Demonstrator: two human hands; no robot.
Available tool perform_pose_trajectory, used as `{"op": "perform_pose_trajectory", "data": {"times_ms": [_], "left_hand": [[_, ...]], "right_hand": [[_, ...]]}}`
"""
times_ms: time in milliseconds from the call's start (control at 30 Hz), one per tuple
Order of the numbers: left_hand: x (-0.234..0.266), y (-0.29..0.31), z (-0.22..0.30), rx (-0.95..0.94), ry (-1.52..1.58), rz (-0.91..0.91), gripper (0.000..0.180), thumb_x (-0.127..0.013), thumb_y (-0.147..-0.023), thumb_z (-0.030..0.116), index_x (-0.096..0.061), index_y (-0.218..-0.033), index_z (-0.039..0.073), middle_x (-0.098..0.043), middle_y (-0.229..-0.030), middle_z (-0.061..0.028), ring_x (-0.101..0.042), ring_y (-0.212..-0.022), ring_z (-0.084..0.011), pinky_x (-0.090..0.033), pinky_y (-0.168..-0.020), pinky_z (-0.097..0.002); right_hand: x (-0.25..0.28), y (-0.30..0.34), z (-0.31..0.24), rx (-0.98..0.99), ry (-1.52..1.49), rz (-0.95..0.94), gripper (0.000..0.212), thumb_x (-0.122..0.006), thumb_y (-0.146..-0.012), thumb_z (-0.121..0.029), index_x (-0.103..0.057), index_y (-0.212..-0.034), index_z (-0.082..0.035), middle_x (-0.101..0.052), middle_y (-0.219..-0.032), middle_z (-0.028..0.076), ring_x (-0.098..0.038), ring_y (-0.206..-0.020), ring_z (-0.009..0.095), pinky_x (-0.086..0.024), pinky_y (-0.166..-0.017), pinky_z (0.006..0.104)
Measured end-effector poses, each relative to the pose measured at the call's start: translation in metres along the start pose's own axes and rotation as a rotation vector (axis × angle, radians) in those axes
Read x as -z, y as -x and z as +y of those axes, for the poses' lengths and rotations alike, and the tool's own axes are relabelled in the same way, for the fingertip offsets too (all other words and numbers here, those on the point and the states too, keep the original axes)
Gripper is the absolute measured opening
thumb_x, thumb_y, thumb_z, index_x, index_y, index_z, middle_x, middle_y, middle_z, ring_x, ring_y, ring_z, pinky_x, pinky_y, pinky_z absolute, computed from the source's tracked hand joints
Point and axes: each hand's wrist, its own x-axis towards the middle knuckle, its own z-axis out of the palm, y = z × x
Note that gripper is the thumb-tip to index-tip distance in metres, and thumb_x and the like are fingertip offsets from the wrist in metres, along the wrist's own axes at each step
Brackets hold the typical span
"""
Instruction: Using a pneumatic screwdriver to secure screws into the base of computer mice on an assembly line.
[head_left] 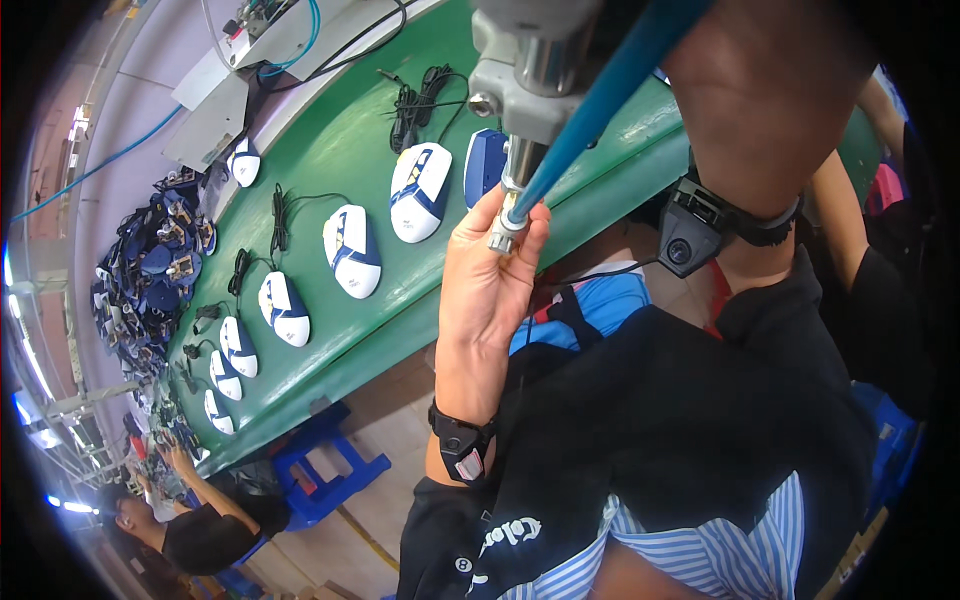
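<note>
My left hand [490,275] is raised in front of the bench, its fingers closed around a small metal fitting [503,236]. The fitting sits at the lower end of an upright tool [530,90] with a shiny shaft and grey clamp. A blue hose [610,95] runs down to that end. My right hand [770,90] is a dark, close shape at the upper right, above a black wrist camera; its fingers are hidden. Just behind the shaft lies a blue mouse shell [485,165], partly covered. Nearest on its left is a white-and-blue computer mouse [421,190] with a coiled black cable.
Several more corded mice, including one mouse [352,250], lie along the green belt [310,200]. Blue parts are heaped [155,250] at the far left. A person [205,530] works at the lower left, near a blue stool [325,465]. Another person's arm [840,210] shows at right.
</note>
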Motion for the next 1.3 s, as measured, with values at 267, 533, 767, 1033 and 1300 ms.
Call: {"op": "perform_pose_trajectory", "data": {"times_ms": [267, 533, 767, 1033, 1300], "left_hand": [[0.003, 0.005, 0.003, 0.039, 0.102, -0.044, 0.018, -0.062, -0.096, 0.007, -0.060, -0.112, -0.001, -0.064, -0.099, -0.0088, -0.064, -0.086, -0.0147, -0.061, -0.076, -0.0227], [-0.001, 0.007, 0.001, 0.094, 0.144, 0.007, 0.024, -0.060, -0.099, 0.024, -0.059, -0.104, 0.000, -0.053, -0.088, -0.0035, -0.053, -0.077, -0.0106, -0.057, -0.063, -0.0182], [-0.004, 0.004, -0.004, 0.141, 0.219, -0.063, 0.030, -0.056, -0.101, 0.032, -0.059, -0.101, 0.002, -0.049, -0.083, -0.0028, -0.046, -0.070, -0.0087, -0.047, -0.053, -0.0147], [-0.012, -0.014, 0.010, -0.590, -1.377, 0.241, 0.045, -0.071, -0.091, 0.024, -0.060, -0.119, -0.009, -0.064, -0.092, -0.0134, -0.063, -0.078, -0.0200, -0.049, -0.066, -0.0285], [0.011, -0.051, 0.010, -0.555, -1.805, 0.069, 0.063, -0.073, -0.083, 0.023, -0.048, -0.127, -0.014, -0.064, -0.104, -0.0294, -0.064, -0.093, -0.0440, -0.052, -0.085, -0.0452]], "right_hand": [[-0.006, 0.003, -0.002, -0.004, 0.019, 0.016, 0.031, -0.045, -0.104, -0.030, -0.054, -0.121, -0.005, -0.045, -0.071, -0.003, -0.047, -0.057, 0.009, -0.045, -0.053, 0.0254], [-0.011, 0.003, -0.001, -0.006, 0.025, 0.029, 0.029, -0.045, -0.104, -0.027, -0.054, -0.119, -0.004, -0.044, -0.070, -0.004, -0.046, -0.055, 0.008, -0.044, -0.050, 0.0237], [-0.013, 0.002, -0.003, -0.004, 0.027, 0.041, 0.027, -0.045, -0.104, -0.025, -0.055, -0.118, -0.003, -0.044, -0.069, -0.004, -0.045, -0.054, 0.007, -0.043, -0.048, 0.0223], [-0.014, -0.011, -0.011, 0.007, 0.057, -0.002, 0.025, -0.045, -0.105, -0.022, -0.055, -0.116, -0.002, -0.043, -0.068, -0.005, -0.044, -0.052, 0.006, -0.041, -0.045, 0.0206], [-0.033, -0.073, -0.003, -0.036, 0.121, -0.251, 0.024, -0.045, -0.105, -0.019, -0.056, -0.114, -0.001, -0.042, -0.067, -0.005, -0.043, -0.050, 0.005, -0.040, -0.043, 0.0190]]}}
